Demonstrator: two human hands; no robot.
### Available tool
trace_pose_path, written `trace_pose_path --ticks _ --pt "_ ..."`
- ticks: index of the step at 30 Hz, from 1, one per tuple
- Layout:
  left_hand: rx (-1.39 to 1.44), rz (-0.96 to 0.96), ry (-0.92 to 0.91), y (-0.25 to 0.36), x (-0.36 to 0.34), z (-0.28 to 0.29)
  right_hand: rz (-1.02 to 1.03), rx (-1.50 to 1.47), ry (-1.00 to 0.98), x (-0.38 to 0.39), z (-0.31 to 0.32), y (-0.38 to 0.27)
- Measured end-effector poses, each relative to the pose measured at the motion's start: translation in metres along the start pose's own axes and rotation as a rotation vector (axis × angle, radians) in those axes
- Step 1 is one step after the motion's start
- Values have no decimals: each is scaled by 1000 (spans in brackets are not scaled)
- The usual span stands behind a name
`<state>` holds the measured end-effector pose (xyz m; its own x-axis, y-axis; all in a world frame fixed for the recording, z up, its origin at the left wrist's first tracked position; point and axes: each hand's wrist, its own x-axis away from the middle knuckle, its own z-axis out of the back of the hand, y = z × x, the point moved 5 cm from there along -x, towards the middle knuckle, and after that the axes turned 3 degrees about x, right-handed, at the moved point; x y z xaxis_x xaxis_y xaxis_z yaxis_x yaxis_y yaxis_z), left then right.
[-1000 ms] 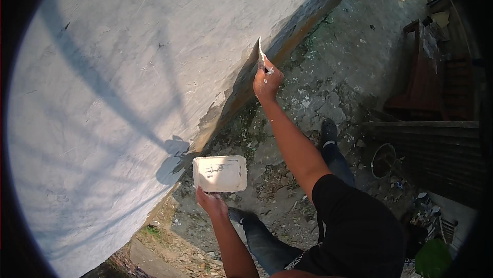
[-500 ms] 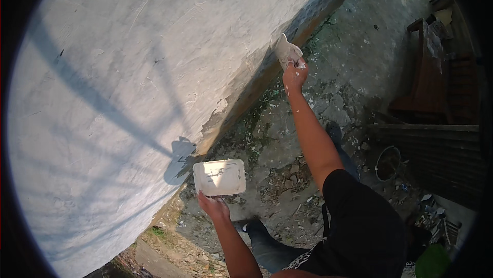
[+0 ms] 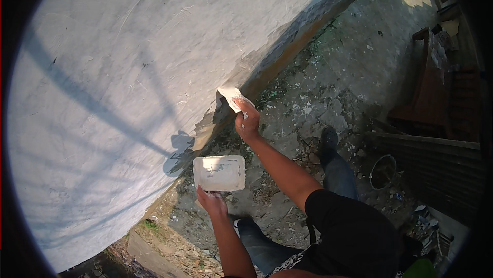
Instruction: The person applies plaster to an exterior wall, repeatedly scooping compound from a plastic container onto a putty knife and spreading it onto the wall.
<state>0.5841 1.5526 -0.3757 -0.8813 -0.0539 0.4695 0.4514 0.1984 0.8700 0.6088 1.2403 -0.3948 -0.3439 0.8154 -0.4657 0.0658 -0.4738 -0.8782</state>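
- Your right hand [image 3: 248, 123] is clamped on a thin, flat spreader [image 3: 233, 97], fingers wrapped round its near end. Pale paste is smeared on it, plus a few white blobs on your skin.
- That spreader is right at the low border of the big whitish wall [image 3: 128, 62], angled up and left. Its far edge looks to be against the surface, but honestly can't tell if it's full contact.
- Your left hand [image 3: 212, 202] has the shallow off-white tray [image 3: 220, 173] by its near edge, close to the lower left corner. The grip is together on that rim; can't make out the fingers underneath.
- So the tray is below the spreader in view, well apart from it, just beside the foot of the wall. It's a rounded rectangle with greyish smears inside and a bit of sun along the top left.
- Around your working spot, the wall's bottom strip is patchy: dark grey bits, then a brownish band [image 3: 295, 47] down by the ground.
- You've got rough, paint-speckled concrete [image 3: 354, 67] under you, a bucket [image 3: 383, 171] off to the right, and dark reddish wooden furniture [image 3: 418, 98] beyond it.
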Motion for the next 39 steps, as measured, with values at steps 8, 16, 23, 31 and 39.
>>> trace_pose_path --ticks 8,16,23,31,39 --pt "4 16 61 5 -13 19 -427 -152 203 -43 45 63" --pt "82 61 82 -4 -20 49 -84 85 251 -20 -2 38" --pt "-58 24 90 15 -23 74 173 5 -65 72 -30 8" --pt "41 51 16 10 -49 109 -284 -19 309 21 -31 41" --pt "-178 -180 33 50 -71 198 -13 8 -49 146 -101 -7"
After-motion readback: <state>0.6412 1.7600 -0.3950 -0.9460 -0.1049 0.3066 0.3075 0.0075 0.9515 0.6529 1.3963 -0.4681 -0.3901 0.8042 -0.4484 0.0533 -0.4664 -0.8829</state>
